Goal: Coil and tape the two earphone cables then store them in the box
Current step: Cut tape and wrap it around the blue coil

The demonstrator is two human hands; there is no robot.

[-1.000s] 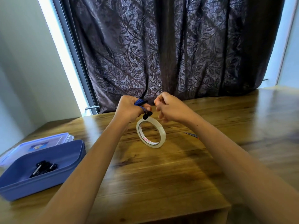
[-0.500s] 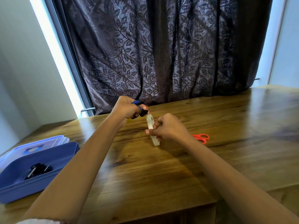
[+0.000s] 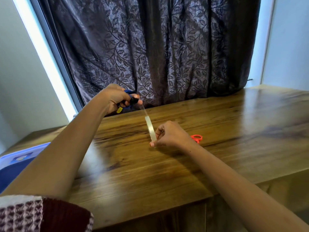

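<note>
My left hand point(image 3: 115, 98) grips a coiled blue earphone cable point(image 3: 128, 92) with black earbuds, raised above the table's far edge. A clear strip of tape point(image 3: 144, 111) stretches from that coil down to the roll of clear tape point(image 3: 150, 128). My right hand point(image 3: 172, 135) pinches the roll edge-on just above the wooden table point(image 3: 217, 131). The blue box point(image 3: 10, 171) sits at the far left, mostly hidden by my left forearm; its contents are not visible now.
Orange-handled scissors point(image 3: 197, 138) lie on the table just right of my right hand. The box's clear lid point(image 3: 21, 156) lies behind the box. A dark leaf-patterned curtain point(image 3: 150, 47) hangs behind the table. The table's front edge runs below my forearms.
My right hand took the tape roll and pulled it down and right, away from the coil, drawing out a strip. My left hand stayed raised with the coil. The scissors came into view.
</note>
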